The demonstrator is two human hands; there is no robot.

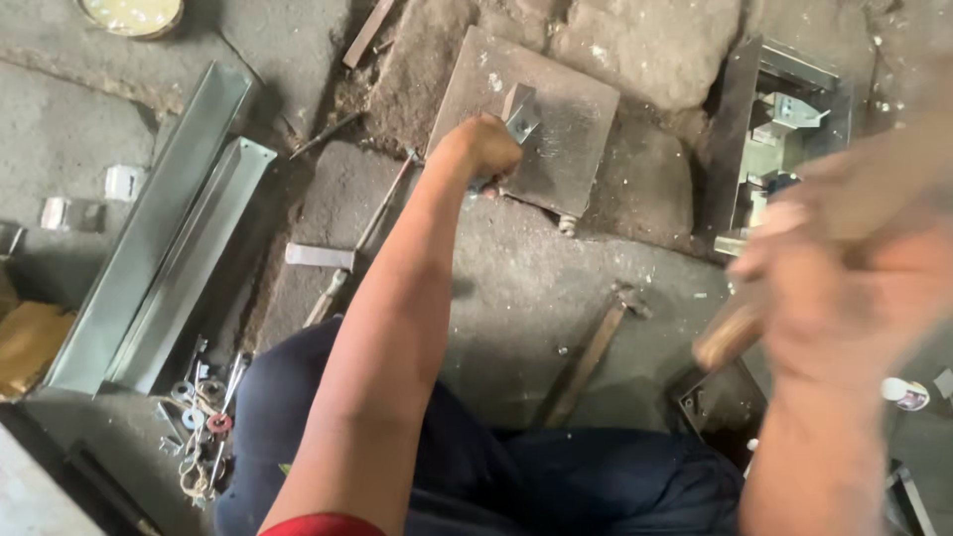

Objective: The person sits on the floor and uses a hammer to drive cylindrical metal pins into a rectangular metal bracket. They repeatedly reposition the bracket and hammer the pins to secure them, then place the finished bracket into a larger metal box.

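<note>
Galvanised channels [159,228] lie at the far left on the concrete floor. Next along, the left arm stretches straight forward, and the left hand [483,149] is closed around a small metal bracket [518,111], pressing it onto a steel plate [556,139]. Rightward, the blurred right hand [844,288] is fisted around a wooden handle [733,335], raised near the camera.

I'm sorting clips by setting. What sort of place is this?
Probably a small metalworking shop, worked on the floor. The left hand holds a small metal piece on a steel plate; folded sheet-metal channels and a spare hammer lie on rough concrete.
</note>
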